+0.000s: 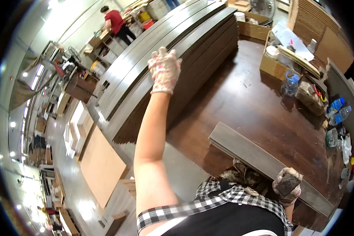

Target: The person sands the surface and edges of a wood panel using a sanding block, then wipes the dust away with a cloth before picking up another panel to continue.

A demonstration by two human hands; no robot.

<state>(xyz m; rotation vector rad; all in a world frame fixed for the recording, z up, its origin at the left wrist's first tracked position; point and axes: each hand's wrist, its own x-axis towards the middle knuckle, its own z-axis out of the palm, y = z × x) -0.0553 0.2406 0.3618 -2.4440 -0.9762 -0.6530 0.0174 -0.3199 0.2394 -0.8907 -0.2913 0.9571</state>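
My left hand (164, 70), in a white glove with red speckles, reaches out over the tall stack of long dark grey boards (212, 33). Its fingers are stretched out, and I see nothing in them; whether they touch the top board is unclear. Close to my body, my right hand (288, 185), in a stained glove, is closed around a dark brown pad (288, 183). That hand is at a single grey board (255, 151), which lies slantwise along the near side of the glossy brown table (240, 94).
Cardboard boxes (275, 67) with odds and ends stand at the table's far right. Plastic bottles (291, 83) and bags line its right side. A pale wooden panel (104, 165) is at the left. Beyond the stack, a person in a red top (115, 23) stands at a bench.
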